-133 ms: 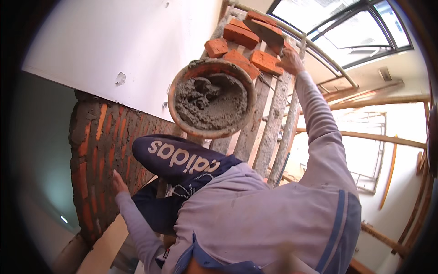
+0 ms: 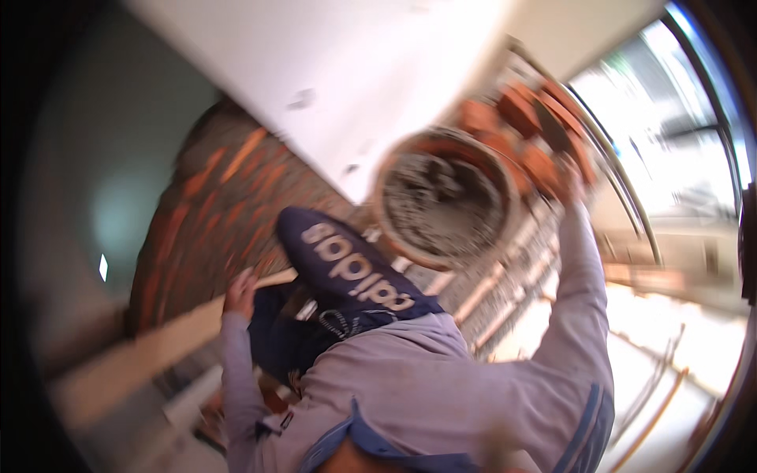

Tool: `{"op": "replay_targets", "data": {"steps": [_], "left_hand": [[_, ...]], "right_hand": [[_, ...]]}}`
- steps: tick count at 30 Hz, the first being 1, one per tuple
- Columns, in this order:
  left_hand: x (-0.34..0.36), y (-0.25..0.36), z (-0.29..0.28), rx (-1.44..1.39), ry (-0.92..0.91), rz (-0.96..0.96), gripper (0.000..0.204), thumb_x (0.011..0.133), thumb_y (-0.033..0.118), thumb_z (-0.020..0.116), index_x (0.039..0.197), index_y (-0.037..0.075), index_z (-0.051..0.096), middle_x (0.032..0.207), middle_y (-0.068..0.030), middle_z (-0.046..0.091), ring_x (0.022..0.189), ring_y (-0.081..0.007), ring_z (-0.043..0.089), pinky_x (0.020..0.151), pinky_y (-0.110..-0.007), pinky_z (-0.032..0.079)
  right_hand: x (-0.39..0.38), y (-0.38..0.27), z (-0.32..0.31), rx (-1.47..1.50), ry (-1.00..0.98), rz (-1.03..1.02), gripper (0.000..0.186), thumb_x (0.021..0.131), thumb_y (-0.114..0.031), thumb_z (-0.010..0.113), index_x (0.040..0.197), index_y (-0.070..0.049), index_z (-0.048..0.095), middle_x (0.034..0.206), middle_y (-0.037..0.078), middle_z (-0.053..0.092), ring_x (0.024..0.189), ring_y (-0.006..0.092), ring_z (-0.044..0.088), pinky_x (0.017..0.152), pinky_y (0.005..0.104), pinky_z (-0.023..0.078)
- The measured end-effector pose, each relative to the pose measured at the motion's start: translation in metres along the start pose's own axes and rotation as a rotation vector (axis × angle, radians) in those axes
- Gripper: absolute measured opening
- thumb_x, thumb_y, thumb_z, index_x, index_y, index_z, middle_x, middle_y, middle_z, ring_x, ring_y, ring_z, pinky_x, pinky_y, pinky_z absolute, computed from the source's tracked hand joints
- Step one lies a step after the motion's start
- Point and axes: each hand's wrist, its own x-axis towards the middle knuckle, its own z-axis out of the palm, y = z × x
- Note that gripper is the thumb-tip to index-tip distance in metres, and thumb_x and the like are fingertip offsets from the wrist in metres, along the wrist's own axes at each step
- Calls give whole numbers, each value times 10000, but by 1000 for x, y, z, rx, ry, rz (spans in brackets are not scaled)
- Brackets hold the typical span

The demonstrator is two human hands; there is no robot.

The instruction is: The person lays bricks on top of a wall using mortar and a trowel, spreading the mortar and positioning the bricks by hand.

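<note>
My right hand (image 2: 574, 185) is closed round the handle of a trowel (image 2: 555, 128), whose dark blade lies over loose orange bricks (image 2: 519, 110) at the far right. My left hand (image 2: 240, 295) is open and blurred, held beside my bent leg and in front of the brick wall (image 2: 206, 213); nothing shows in it. Between the bricks and my knee stands a round tub (image 2: 384, 206) with a mortar-smeared rim. Wet grey mortar (image 2: 441, 206) sits inside it, with a lumpy hollow on its left part.
Tub and bricks rest on a platform of rough planks (image 2: 505, 296). A white wall panel (image 2: 331, 87) rises beyond my knee on the left. Along the right run poles (image 2: 623, 177) and a dark-framed window (image 2: 690, 118). Motion smears much of the picture.
The whole view has swung, so the tub, bricks and trowel now appear farther right and lower. My right hand still grips the trowel over the bricks.
</note>
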Motion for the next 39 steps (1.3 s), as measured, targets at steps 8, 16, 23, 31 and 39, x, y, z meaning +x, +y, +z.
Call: {"op": "replay_targets", "data": {"steps": [8, 16, 23, 31, 39], "left_hand": [[-93, 69, -15, -327, 208, -58, 439, 986, 308, 571, 1271, -25, 572, 1214, -118, 632, 1164, -203, 585, 1015, -307, 428], [-76, 120, -38, -511, 274, 101, 436, 961, 287, 619, 1273, -14, 570, 1251, -138, 610, 1184, -202, 570, 1015, -308, 437], [-79, 224, 23, -744, -102, 348, 835, 869, 421, 706, 1483, 35, 292, 1426, -186, 443, 1309, -311, 451, 1095, -443, 356], [-70, 266, 41, -738, 238, 605, 778, 899, 333, 616, 1499, 37, 220, 1344, -191, 457, 1174, -258, 520, 985, -390, 436], [-65, 204, -65, -1367, 144, 455, 537, 966, 439, 532, 1333, 56, 443, 1215, -107, 582, 1066, -196, 623, 897, -347, 543]], "right_hand": [[-30, -37, 38, -7, -290, 16, 534, 623, -235, 775, 1100, -40, 636, 1214, 206, 598, 1144, 362, 565, 981, 416, 459], [-17, -80, -18, 411, -36, 289, 444, 651, -92, 776, 1043, 13, 596, 910, 73, 629, 837, 155, 605, 792, 317, 510], [-48, -267, -170, 869, 48, 293, 353, 843, -70, 687, 1154, 37, 559, 1042, 72, 633, 900, 155, 620, 794, 291, 501], [-45, -597, -102, 1306, -403, -45, 474, 760, -135, 780, 1157, 62, 613, 924, 82, 687, 804, 130, 658, 720, 256, 530], [-53, -664, -55, 1490, -581, -47, 283, 857, -163, 745, 1021, 41, 637, 964, 112, 684, 855, 186, 673, 786, 334, 583]]}}
